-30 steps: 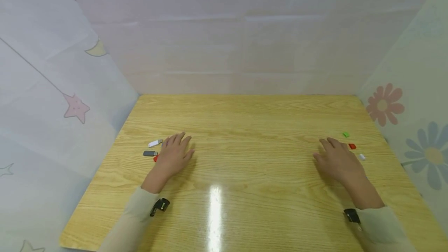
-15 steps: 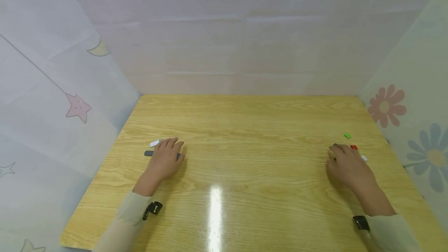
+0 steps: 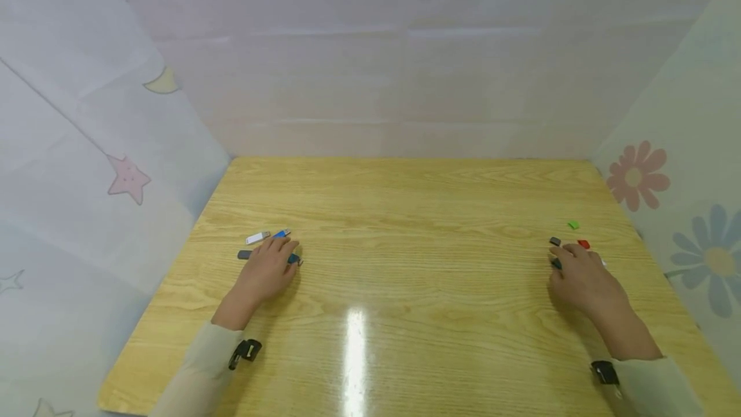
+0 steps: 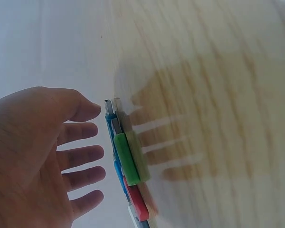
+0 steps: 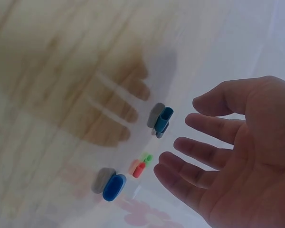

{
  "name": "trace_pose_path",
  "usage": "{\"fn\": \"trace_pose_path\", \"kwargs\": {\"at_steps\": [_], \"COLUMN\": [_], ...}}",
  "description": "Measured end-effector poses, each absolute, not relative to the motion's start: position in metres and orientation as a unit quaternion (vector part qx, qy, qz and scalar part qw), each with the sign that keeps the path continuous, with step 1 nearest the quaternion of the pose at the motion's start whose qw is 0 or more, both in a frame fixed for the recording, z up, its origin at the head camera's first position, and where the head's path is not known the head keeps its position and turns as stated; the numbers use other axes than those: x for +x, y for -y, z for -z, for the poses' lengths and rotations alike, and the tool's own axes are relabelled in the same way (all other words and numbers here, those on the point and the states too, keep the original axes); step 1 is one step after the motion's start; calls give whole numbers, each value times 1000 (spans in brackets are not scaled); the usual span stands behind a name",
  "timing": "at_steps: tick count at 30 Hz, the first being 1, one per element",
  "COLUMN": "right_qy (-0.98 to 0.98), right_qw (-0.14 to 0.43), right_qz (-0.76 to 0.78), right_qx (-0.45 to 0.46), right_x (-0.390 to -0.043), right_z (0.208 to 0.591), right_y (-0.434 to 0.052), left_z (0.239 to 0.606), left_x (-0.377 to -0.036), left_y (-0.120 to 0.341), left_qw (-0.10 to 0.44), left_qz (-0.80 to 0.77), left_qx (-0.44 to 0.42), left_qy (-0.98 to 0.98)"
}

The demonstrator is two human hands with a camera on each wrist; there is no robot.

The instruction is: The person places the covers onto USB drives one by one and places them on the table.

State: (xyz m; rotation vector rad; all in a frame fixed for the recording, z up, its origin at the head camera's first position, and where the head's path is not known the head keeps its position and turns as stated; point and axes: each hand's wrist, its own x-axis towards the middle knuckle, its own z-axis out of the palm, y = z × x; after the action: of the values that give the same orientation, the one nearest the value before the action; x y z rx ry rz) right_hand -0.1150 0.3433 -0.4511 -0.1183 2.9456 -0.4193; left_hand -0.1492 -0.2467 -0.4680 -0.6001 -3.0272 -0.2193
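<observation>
My left hand (image 3: 266, 275) hovers, fingers extended, over a group of USB sticks at the table's left side. A white USB stick (image 3: 255, 237), a blue one (image 3: 281, 233), a dark grey one (image 3: 244, 254) and a teal one (image 3: 294, 258) show around it. In the left wrist view, a green USB stick (image 4: 126, 159) and a red one (image 4: 137, 203) lie beyond the fingertips. My right hand (image 3: 587, 280), fingers loosely bent and holding nothing, is above small caps: teal (image 3: 556, 264), dark grey (image 3: 554, 241), red (image 3: 584, 244) and green (image 3: 573, 224). A blue cap (image 5: 114, 187) appears in the right wrist view.
The wooden table (image 3: 405, 211) stretches between both groups. A pale cloth backdrop (image 3: 370, 82) rises behind it, with printed side cloths at left and right. Black wrist straps (image 3: 246, 350) sit at both sleeves.
Both hands have moved: the left slightly left and toward the body, the right outward to the right and slightly nearer the body. The blue and teal sticks and the grey and teal caps came into sight.
</observation>
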Motion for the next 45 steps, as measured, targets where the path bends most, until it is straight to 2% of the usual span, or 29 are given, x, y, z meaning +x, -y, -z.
{"fn": "trace_pose_path", "kwargs": {"at_steps": [19,34,45], "right_qy": [-988,-988,-985], "right_qw": [75,71,96], "right_qz": [124,113,134], "right_qx": [-62,-79,-52], "right_x": [-115,-123,-127], "right_z": [457,461,457], "right_y": [-349,-348,-349], "left_z": [475,470,472], "left_x": [-149,-148,-151], "left_y": [247,238,232], "left_qw": [33,-7,37], "left_qz": [65,62,61], "left_qx": [-203,-177,-183], "left_qy": [976,982,980]}}
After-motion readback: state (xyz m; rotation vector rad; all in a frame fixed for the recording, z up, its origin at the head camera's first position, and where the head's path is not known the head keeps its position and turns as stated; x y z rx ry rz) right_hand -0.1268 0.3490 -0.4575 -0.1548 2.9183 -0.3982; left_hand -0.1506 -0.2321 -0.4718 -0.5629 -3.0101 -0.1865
